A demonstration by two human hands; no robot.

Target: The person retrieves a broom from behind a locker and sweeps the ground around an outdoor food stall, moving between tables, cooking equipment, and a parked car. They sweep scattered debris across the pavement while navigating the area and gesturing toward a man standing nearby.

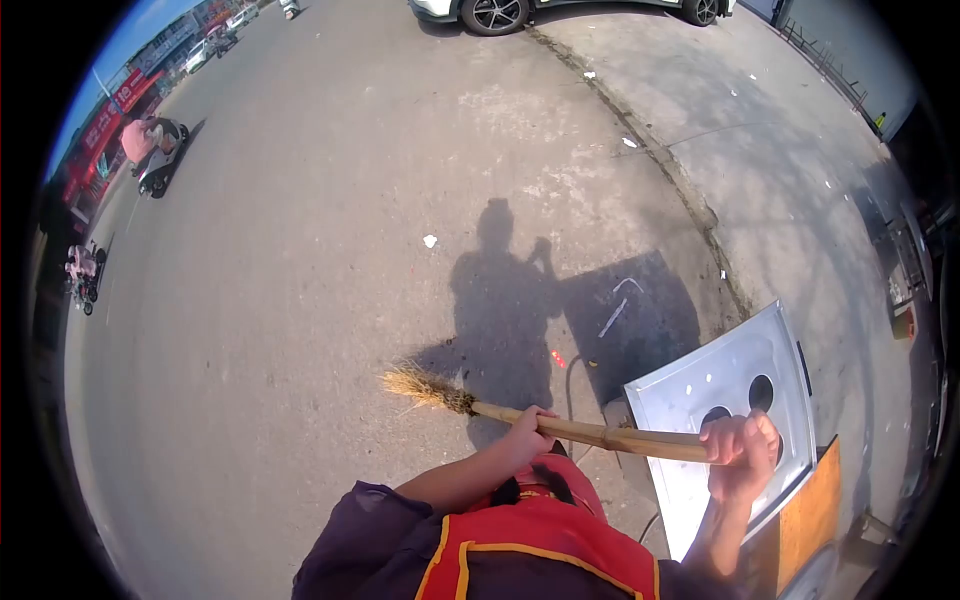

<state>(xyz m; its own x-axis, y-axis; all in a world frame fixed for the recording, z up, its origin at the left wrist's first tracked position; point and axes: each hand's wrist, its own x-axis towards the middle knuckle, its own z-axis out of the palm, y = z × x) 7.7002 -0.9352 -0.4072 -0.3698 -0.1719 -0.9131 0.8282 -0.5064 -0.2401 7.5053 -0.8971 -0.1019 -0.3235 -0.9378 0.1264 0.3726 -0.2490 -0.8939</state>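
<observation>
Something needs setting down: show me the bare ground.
Free: the road between the broom and the leftmost motorbike, and between the white scrap and white car. Crowded: around the right hand, by the metal panel and orange board.

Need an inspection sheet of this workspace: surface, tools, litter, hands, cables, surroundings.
Surface: sunlit pavement, crossed by a dark seam.
Job's things: straw broom, bristles pointing left; ground contact unclear.
Clutter: white scrap, red scrap and white strip, scattered.
Hands: left hand and right hand both closed around the broom's handle, the left nearer the bristles.
Cables: thin dark curve left of the metal panel; cable or shadow, cannot tell.
Surroundings: metal panel with round holes at right; white car ahead; scooter with rider at far left.
</observation>
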